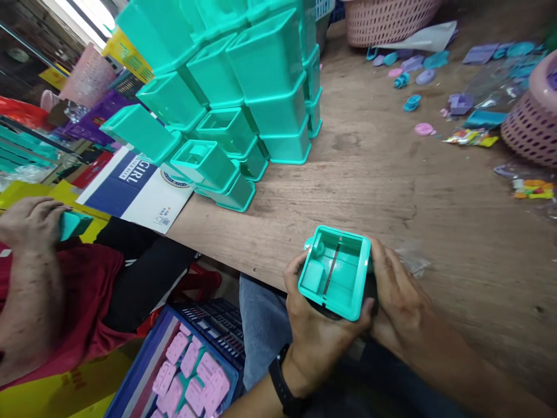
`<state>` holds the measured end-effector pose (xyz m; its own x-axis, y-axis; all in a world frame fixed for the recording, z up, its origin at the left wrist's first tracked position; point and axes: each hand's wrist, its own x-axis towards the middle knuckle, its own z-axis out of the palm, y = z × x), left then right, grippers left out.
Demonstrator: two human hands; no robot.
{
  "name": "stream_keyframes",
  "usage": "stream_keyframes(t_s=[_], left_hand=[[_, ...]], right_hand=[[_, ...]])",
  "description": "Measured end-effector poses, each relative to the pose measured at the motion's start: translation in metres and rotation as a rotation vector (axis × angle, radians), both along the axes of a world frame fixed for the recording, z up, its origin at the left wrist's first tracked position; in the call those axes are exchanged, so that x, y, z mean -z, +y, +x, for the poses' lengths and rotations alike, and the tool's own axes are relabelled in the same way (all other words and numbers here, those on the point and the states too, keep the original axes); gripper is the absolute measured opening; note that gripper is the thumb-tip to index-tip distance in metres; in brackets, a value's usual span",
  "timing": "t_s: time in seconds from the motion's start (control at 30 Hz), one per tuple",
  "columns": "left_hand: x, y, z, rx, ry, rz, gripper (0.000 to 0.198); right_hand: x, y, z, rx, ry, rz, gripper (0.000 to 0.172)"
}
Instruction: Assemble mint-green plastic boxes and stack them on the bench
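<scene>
A teal plastic box [336, 271], open side facing me, sits at the near edge of the wooden table [391, 174]. My left hand [311, 331] grips its lower left corner, and a black watch is on that wrist. My right hand [398, 296] cups the box's right side. Inside the box I see a slit down the middle and a small compartment at the lower left.
A tall stack of teal boxes [243, 87] fills the table's far left. Small purple, blue and pink parts [424, 75] and pink baskets [533, 116] lie far right. A co-worker's hand [30, 220] holds a teal piece at left. A blue crate [191, 366] with pink parts stands below.
</scene>
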<state>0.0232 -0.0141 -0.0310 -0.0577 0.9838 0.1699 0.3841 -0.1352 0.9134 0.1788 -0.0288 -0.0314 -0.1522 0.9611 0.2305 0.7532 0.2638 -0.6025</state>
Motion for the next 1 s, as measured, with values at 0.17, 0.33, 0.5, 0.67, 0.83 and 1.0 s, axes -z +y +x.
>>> stream_keyframes(t_s=[0.17, 0.33, 0.5, 0.67, 0.83, 1.0], left_hand=[[0.001, 0.007, -0.001, 0.040, 0.027, 0.022, 0.084], [-0.001, 0.010, -0.002, 0.057, 0.042, 0.037, 0.083], [-0.005, 0.015, -0.014, 0.061, 0.043, 0.000, 0.071], [-0.011, 0.017, -0.036, 0.308, -0.098, -0.016, 0.075], [-0.020, 0.016, -0.044, 0.449, -0.205, -0.077, 0.078], [-0.025, 0.019, -0.047, 0.546, -0.293, -0.098, 0.084]], right_hand=[[0.003, -0.002, -0.005, 0.049, -0.002, 0.011, 0.086], [0.006, -0.003, -0.009, 0.048, -0.017, -0.003, 0.089], [0.009, 0.006, 0.001, 0.011, 0.004, 0.009, 0.090], [0.000, 0.032, 0.026, -0.229, 0.170, -0.034, 0.118], [-0.003, 0.039, 0.028, -0.280, 0.300, -0.184, 0.120], [0.000, 0.028, 0.021, -0.208, 0.333, -0.100, 0.100]])
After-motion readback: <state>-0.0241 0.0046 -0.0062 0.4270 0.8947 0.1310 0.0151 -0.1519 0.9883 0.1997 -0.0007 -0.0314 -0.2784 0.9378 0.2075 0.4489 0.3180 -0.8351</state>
